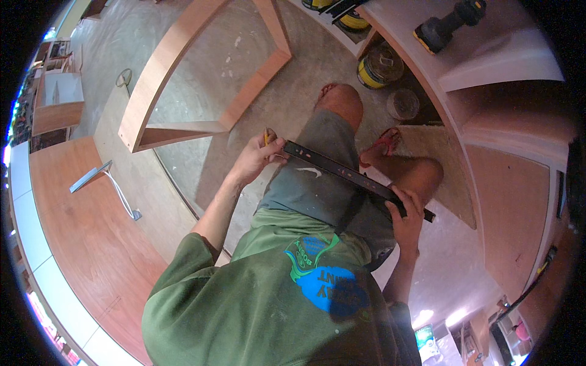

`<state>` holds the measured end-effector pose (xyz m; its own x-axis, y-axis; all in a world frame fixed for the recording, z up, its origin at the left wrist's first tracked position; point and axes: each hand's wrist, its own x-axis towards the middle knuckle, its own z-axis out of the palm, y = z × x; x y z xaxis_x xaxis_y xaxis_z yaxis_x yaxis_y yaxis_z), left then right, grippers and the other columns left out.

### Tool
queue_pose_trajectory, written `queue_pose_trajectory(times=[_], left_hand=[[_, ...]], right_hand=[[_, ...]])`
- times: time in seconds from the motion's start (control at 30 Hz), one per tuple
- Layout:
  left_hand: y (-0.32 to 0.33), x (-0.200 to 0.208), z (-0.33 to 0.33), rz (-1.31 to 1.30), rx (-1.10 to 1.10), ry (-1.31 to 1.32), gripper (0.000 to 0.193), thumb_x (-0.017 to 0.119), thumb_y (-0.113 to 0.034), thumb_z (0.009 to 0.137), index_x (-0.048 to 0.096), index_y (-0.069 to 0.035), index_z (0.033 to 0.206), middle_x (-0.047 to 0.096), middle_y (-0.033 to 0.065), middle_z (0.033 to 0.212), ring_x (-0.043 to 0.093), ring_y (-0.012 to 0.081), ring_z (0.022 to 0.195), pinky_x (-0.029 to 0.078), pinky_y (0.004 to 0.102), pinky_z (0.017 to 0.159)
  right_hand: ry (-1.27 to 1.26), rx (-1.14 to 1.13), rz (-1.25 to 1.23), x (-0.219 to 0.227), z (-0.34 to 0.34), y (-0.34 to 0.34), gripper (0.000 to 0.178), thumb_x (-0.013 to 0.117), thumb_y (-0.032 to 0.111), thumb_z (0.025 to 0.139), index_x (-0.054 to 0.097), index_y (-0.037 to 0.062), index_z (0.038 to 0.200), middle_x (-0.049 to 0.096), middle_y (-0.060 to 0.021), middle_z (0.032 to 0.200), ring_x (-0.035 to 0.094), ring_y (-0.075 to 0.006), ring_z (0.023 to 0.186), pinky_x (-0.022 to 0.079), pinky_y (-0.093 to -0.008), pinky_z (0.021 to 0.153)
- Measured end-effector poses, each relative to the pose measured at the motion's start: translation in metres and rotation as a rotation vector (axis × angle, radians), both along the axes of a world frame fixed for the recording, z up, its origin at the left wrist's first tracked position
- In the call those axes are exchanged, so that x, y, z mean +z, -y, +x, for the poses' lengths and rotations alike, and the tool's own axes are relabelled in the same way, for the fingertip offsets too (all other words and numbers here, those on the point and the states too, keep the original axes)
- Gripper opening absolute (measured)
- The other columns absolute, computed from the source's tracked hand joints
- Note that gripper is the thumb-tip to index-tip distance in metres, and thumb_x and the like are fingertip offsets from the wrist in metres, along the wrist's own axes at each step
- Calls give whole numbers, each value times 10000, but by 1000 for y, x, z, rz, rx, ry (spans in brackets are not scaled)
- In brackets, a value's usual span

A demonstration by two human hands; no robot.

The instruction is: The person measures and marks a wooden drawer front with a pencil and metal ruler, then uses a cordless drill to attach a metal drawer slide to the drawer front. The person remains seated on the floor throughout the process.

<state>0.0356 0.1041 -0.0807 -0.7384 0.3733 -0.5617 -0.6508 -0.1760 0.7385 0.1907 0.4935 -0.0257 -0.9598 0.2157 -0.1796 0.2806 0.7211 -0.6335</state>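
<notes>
A long black drawer slide [342,173] with small holes along it lies slantwise across my lap, above my grey shorts. Its left end is pinched by my left hand [256,161], whose fingers also hold a slim yellow pencil-like stick [266,138]. Near the other end, my right hand [408,223] is closed around the slide, with a short tip sticking out past the fingers. Both hands keep the slide raised over my thighs.
A wooden frame [255,93] stands on the concrete floor ahead. At left lies a brown wood panel [79,232] with a light-coloured strip [89,178] and white cable. A yellow-black can [379,68] stands by the right cabinet [506,195], and a cordless drill [448,27] rests on top.
</notes>
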Motion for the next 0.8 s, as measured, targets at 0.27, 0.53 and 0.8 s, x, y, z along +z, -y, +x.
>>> queue_pose_trajectory(times=[0.27,0.53,0.8], left_hand=[[-4,21,-4,-88,-54,-110,359,722,-314,989,492,-44,1037,646,93,1011,682,177,912,570,321,814],[-11,29,-6,-172,-111,-123,373,790,-225,927,485,-40,1034,637,92,998,674,178,892,563,318,788],[-12,25,-7,-193,-130,-144,351,773,-214,932,478,-47,1025,626,80,953,666,171,857,555,321,782]], right_hand=[[-82,61,69,-2,0,-1,385,793,89,847,737,96,1228,677,-111,1154,656,-285,1078,496,-385,970],[-35,40,44,1,-1,0,375,794,161,851,747,140,1223,660,-107,1183,608,-314,1151,440,-431,1046],[-25,11,30,1,-1,0,366,807,203,835,760,162,1196,657,-103,1185,600,-313,1162,422,-446,1064]])
